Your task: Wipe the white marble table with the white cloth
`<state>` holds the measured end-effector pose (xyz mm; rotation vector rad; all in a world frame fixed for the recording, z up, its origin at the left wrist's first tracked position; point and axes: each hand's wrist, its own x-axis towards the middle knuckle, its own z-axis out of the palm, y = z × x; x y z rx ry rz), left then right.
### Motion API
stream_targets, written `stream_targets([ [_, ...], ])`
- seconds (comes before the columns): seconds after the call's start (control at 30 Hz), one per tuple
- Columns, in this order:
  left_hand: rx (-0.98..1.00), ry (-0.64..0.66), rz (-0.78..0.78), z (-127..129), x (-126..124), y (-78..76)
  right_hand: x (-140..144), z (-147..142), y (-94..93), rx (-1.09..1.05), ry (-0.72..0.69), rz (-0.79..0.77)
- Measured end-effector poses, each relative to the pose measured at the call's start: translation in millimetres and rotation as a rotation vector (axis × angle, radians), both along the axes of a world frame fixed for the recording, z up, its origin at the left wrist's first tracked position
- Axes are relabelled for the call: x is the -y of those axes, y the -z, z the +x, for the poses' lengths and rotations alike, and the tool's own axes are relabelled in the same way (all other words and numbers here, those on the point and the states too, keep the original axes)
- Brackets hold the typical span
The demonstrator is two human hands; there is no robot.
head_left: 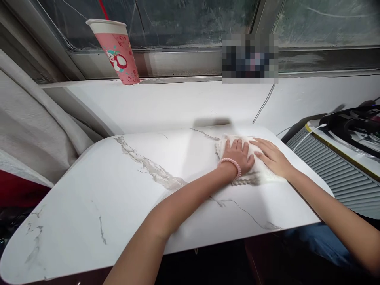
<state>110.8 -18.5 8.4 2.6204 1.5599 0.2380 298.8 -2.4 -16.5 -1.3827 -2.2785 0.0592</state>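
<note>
A white cloth with a fringed or scalloped edge lies flat on the right part of the white marbled table. On top of it rests my left hand, palm down with fingers spread and a pink beaded bracelet at the wrist. Just to its right, my right hand also lies flat, its fingers stretched over the cloth's right side. Both hands touch the cloth without wrapping round it.
A pink paper cup with a red straw stands on the window ledge at the left. A curtain hangs at the left edge. Beyond the table's right end is a ribbed grey unit with a white cable. A blurred-out item sits by the window.
</note>
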Motion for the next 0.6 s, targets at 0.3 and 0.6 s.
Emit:
stream_targets([
  [0.3,0.027,0.088,-0.005,-11.7,100.3,-2.9,94.6,-6.7,-9.3,0.022,-0.111,-0.009],
  [0.6,0.013,0.207,0.062,-78.7,138.1,-3.2,144.3,-75.6,-10.0,0.008,-0.115,0.017],
])
